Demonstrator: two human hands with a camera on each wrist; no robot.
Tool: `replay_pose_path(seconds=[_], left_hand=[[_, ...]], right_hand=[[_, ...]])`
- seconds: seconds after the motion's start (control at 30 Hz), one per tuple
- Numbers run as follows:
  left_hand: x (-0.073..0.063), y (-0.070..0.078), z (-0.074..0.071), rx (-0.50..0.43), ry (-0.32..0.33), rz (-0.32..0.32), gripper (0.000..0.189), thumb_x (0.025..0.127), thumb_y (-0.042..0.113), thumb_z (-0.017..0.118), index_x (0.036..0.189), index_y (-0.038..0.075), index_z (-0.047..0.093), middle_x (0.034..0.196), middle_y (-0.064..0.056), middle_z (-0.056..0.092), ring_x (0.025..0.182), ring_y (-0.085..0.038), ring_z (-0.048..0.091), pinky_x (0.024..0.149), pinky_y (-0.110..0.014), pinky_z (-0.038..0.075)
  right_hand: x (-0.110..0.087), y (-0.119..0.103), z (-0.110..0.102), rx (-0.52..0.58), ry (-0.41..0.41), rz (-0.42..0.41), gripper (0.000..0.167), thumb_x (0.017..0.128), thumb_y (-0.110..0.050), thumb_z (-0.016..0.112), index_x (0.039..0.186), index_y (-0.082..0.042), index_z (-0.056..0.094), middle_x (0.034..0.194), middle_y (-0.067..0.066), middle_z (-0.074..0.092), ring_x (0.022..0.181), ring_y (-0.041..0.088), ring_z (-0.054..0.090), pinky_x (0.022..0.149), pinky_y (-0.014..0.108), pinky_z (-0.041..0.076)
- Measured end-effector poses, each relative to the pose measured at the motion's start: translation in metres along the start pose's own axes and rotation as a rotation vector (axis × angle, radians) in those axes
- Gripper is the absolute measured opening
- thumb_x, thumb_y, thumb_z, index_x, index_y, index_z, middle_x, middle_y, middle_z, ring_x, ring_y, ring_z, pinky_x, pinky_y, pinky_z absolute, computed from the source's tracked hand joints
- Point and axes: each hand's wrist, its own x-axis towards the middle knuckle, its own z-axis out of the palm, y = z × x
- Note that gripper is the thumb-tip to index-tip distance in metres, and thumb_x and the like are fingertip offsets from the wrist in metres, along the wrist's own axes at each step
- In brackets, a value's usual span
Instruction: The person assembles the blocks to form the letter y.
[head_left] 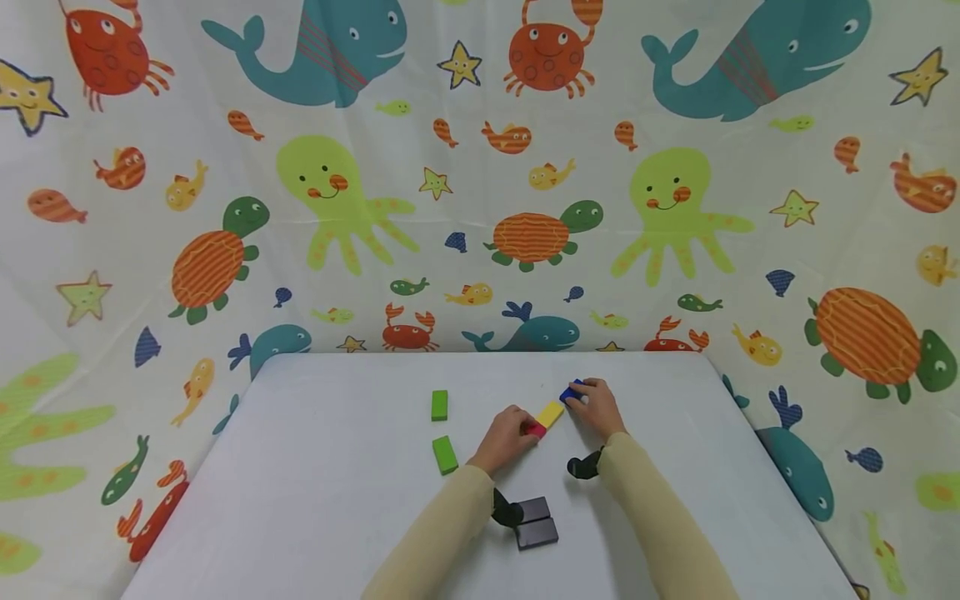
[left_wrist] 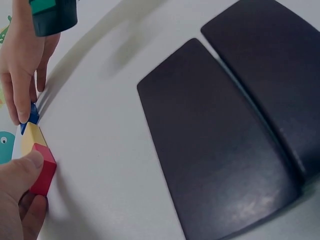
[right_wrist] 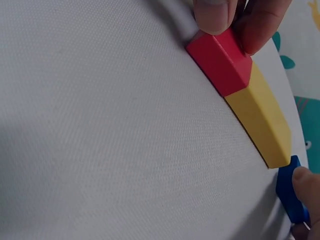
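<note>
A red block, a yellow block and a blue block lie in a slanting row on the white table. My left hand pinches the red block between thumb and fingers at the near end of the row. At the far end, my right hand grips the blue block. Between the hands lies the yellow block, its one end against the red block and its other end right at the blue one. Parts of the red and blue blocks are hidden behind fingers.
Two green blocks lie apart on the table, left of the hands. Two dark flat blocks lie side by side close under the left wrist. A cloth printed with sea animals hangs behind the table.
</note>
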Motion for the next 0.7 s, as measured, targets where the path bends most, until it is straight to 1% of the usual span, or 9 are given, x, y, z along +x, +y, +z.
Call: replay_pose_path(seconds=[0.13,0.3,0.47,0.6,0.7], left_hand=[[0.0008,-0.0004,0.0007,0.005,-0.006,-0.008,0.021,0.087,0.012,0.075,0.106,0.003,0.071,0.094,-0.002,0.059,0.082,-0.01,0.052,0.079,-0.023,0.05],[0.0011,0.0,0.0001,-0.001,-0.002,0.009,0.021,0.086,0.01,0.075,0.105,0.002,0.071,0.093,-0.003,0.058,0.082,-0.011,0.053,0.078,-0.025,0.05],[0.0007,0.0002,-0.0001,-0.002,0.004,0.007,0.02,0.086,0.009,0.075,0.104,0.002,0.071,0.092,-0.003,0.058,0.082,-0.011,0.053,0.078,-0.024,0.05],[0.0005,-0.0003,0.0007,0.011,0.012,0.021,0.02,0.086,0.01,0.075,0.104,0.002,0.071,0.092,-0.003,0.058,0.081,-0.011,0.054,0.076,-0.024,0.05],[0.0003,-0.0004,0.0008,0.019,0.013,0.019,0.02,0.086,0.01,0.075,0.104,0.003,0.071,0.093,-0.003,0.059,0.082,-0.011,0.054,0.077,-0.024,0.05]], right_hand=[[-0.0001,-0.001,-0.0006,0.013,-0.014,-0.001,0.043,0.093,-0.017,0.067,0.132,0.002,0.059,0.139,0.03,0.042,0.128,0.046,0.042,0.108,0.056,0.033],[0.0009,-0.0004,-0.0002,0.024,-0.032,0.011,0.043,0.095,-0.018,0.065,0.133,0.0,0.058,0.14,0.029,0.041,0.129,0.045,0.041,0.109,0.056,0.032],[0.0001,-0.0021,-0.0006,0.036,-0.04,0.014,0.043,0.095,-0.018,0.065,0.134,0.0,0.058,0.141,0.029,0.04,0.13,0.045,0.04,0.109,0.056,0.032],[-0.001,-0.0036,-0.0001,0.057,-0.045,0.025,0.044,0.095,-0.018,0.065,0.134,-0.001,0.057,0.141,0.028,0.039,0.13,0.045,0.039,0.109,0.056,0.032],[-0.0017,-0.0034,0.0009,0.064,-0.051,0.034,0.044,0.095,-0.019,0.065,0.136,-0.002,0.057,0.142,0.027,0.039,0.131,0.044,0.038,0.109,0.056,0.032]])
